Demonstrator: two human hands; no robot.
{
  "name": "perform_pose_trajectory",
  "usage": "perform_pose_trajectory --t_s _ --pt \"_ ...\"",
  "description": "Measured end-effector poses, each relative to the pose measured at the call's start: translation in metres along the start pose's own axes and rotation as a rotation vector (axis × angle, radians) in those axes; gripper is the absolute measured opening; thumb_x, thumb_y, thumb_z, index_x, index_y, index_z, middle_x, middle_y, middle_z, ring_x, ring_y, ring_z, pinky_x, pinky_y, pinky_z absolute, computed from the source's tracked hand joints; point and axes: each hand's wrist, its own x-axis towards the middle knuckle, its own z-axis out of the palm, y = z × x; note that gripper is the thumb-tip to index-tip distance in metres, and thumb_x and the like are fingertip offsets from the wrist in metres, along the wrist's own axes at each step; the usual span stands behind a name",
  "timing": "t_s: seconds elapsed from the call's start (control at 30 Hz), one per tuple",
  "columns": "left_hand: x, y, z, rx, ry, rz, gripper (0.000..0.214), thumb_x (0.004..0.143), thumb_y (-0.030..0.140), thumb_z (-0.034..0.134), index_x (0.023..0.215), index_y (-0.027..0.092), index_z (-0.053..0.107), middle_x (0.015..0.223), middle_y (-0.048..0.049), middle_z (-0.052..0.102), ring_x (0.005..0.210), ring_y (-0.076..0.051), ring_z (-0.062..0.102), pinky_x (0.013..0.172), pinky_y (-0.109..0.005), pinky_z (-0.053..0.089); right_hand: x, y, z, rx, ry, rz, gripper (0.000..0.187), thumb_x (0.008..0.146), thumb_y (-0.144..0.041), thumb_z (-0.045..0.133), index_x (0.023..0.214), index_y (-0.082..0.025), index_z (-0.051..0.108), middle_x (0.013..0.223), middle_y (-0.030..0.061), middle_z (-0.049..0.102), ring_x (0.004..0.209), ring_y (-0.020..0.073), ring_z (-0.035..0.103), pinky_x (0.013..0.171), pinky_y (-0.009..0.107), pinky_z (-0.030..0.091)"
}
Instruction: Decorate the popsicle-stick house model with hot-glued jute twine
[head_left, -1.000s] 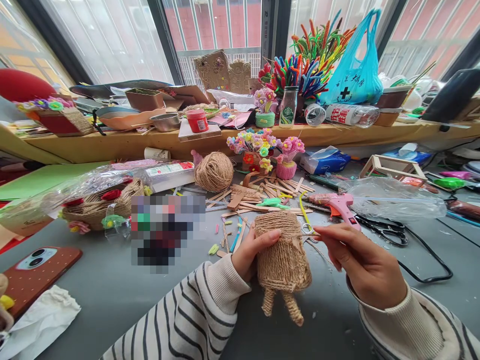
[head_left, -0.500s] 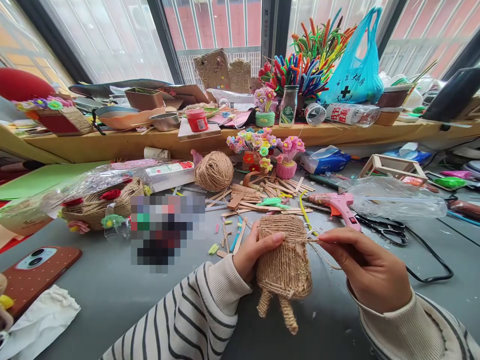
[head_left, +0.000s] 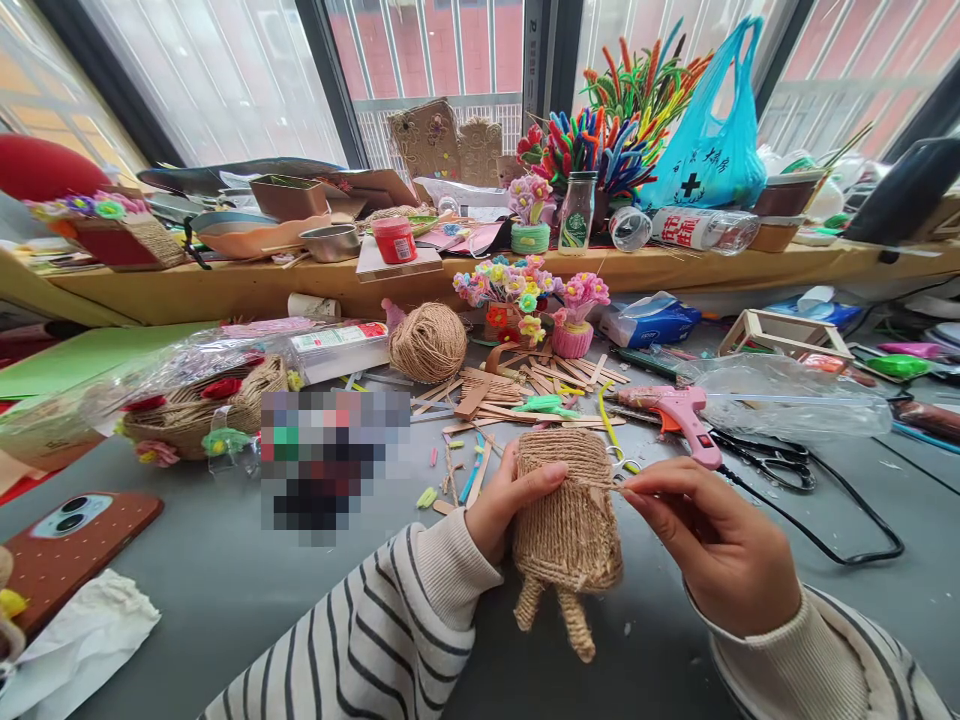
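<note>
Blue plastic bag behind a lying bottle; brown phone beside crumpled paper

The person's right hand has moved lower and closer to the tan, rounded, twine-wrapped body, shortening the thin brown strand of twine between them (its trailing length below the fingertips has gone from view). The body's two stubby twine-wound legs have swung slightly leftward since a second ago, and more thin black cord shows behind the hand

Figure between 2 hands, sticks behind
</note>
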Motion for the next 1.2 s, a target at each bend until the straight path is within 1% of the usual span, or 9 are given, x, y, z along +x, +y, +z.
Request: perform_pose_trajectory --t_s 0.13,0.3,0.47,0.63,0.7,0.8,0.87,1.03,1.2 --pt "-0.0006 0.0006 -0.0002 0.031 -0.004 0.022 0.058 0.058 0.037 0.077 0.106 0.018 0.050 0.101 -0.0086 0.067 0.098 -0.029 0.063 0.084 -0.038 0.049 0.0002 -0.0004 0.0004 -0.017 -0.027 -0.042 0.013 0.080 -0.011 0.057 0.087 -0.021 0.061 0.073 0.0023 0.064 0.065 0.0123 0.062 0.051 0.021 0.049" --pt "0.0006 -0.0003 -0.0023 0.022 0.007 0.018 0.061 0.056 0.033 0.079 0.109 0.019 0.051 0.102 -0.0086 0.066 0.100 -0.029 0.061 0.086 -0.038 0.047 0.0008 -0.0014 0.0001 -0.036 -0.036 -0.070 0.014 0.079 -0.011 0.058 0.087 -0.022 0.061 0.073 0.0025 0.063 0.063 0.0125 0.061 0.046 0.021 0.047" --pt "0.0016 -0.0017 -0.0040 0.021 0.011 0.013 0.059 0.057 0.032 0.078 0.109 0.019 0.052 0.101 -0.0084 0.066 0.099 -0.029 0.062 0.085 -0.038 0.047 0.0022 -0.0032 -0.0001 -0.010 -0.023 -0.053 0.013 0.077 -0.011 0.059 0.085 -0.021 0.063 0.072 0.0018 0.061 0.048 0.0073 0.051 0.034 0.017 0.038" --pt "0.0007 -0.0010 -0.0027 0.029 -0.014 0.020 0.058 0.061 0.034 0.076 0.111 0.018 0.052 0.101 -0.0098 0.067 0.097 -0.029 0.063 0.082 -0.038 0.049 0.0031 -0.0032 0.0002 0.015 -0.018 -0.043 0.013 0.077 -0.011 0.061 0.086 -0.020 0.064 0.070 0.0009 0.059 0.046 0.0057 0.047 0.033 0.016 0.037" --pt "-0.0001 -0.0003 -0.0014 0.030 -0.014 0.015 0.059 0.061 0.034 0.076 0.111 0.017 0.051 0.101 -0.0098 0.068 0.095 -0.028 0.064 0.082 -0.037 0.049 0.0026 -0.0022 -0.0002 0.016 -0.029 -0.057 0.016 0.077 -0.010 0.060 0.089 -0.021 0.064 0.070 0.0007 0.060 0.049 0.0062 0.049 0.034 0.016 0.038" --pt "-0.0010 0.0004 0.0002 0.029 -0.016 0.019 0.061 0.060 0.034 0.076 0.112 0.017 0.049 0.099 -0.0092 0.068 0.092 -0.027 0.065 0.082 -0.037 0.049 0.0015 -0.0007 -0.0010 0.007 -0.053 -0.097 0.021 0.077 -0.008 0.059 0.093 -0.021 0.064 0.074 0.0021 0.062 0.059 0.0095 0.057 0.040 0.017 0.044" --pt "-0.0011 0.0003 0.0005 0.023 -0.020 0.024 0.062 0.060 0.035 0.076 0.113 0.017 0.048 0.099 -0.0087 0.068 0.091 -0.027 0.065 0.082 -0.037 0.049 0.0011 -0.0002 -0.0013 -0.006 -0.058 -0.111 0.023 0.077 -0.007 0.059 0.094 -0.022 0.065 0.075 0.0025 0.062 0.063 0.0111 0.059 0.043 0.019 0.046" --pt "-0.0005 -0.0012 -0.0007 0.030 -0.033 0.026 0.061 0.061 0.036 0.075 0.112 0.015 0.050 0.099 -0.0088 0.067 0.096 -0.028 0.063 0.084 -0.038 0.048 0.0007 0.0001 -0.0012 -0.058 -0.027 -0.127 0.022 0.077 -0.010 0.060 0.093 -0.024 0.066 0.073 0.0022 0.060 0.062 0.0117 0.059 0.043 0.020 0.046" --pt "0.0003 -0.0023 -0.0018 0.035 -0.038 0.017 0.061 0.059 0.036 0.077 0.110 0.015 0.051 0.100 -0.0092 0.067 0.096 -0.027 0.063 0.085 -0.037 0.048 0.0001 -0.0006 -0.0021 -0.129 -0.007 -0.167 0.022 0.077 -0.010 0.061 0.093 -0.024 0.065 0.074 0.0019 0.058 0.064 0.0108 0.058 0.044 0.019 0.045"
